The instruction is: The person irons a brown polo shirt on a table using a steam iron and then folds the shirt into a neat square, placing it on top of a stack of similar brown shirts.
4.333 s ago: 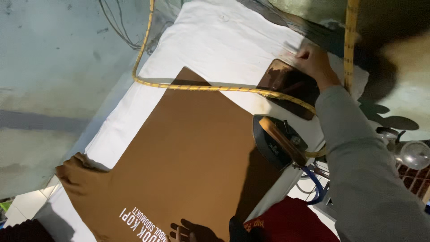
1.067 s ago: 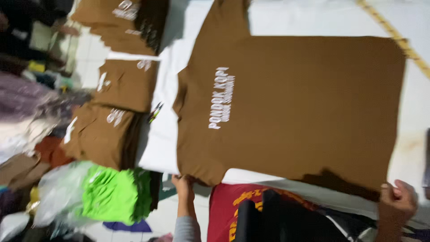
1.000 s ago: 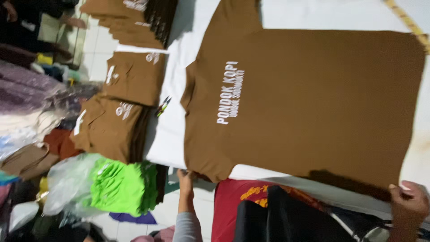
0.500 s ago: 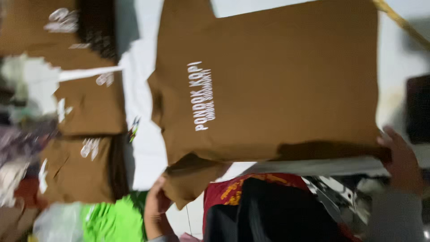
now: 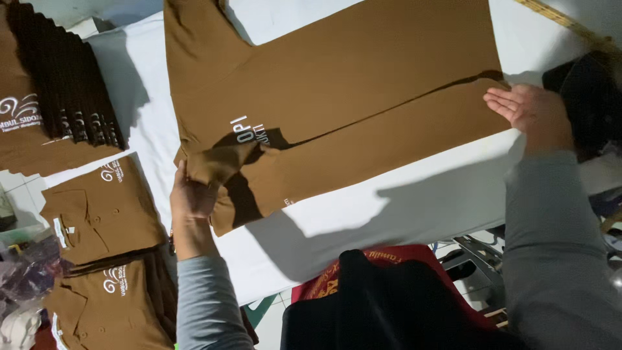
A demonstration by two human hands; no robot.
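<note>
Since half a second before, the near long edge of the brown shirt [image 5: 363, 97] had been folded over onto its body, covering part of the white print. It lay on the white table [image 5: 414, 201]. Left hand [image 5: 191, 194] gripped the bunched sleeve, fingers closed on the cloth. Right hand [image 5: 531, 110] lay open and flat, pressing the folded hem. Folded brown shirts [image 5: 100, 207] sat stacked to the left.
</note>
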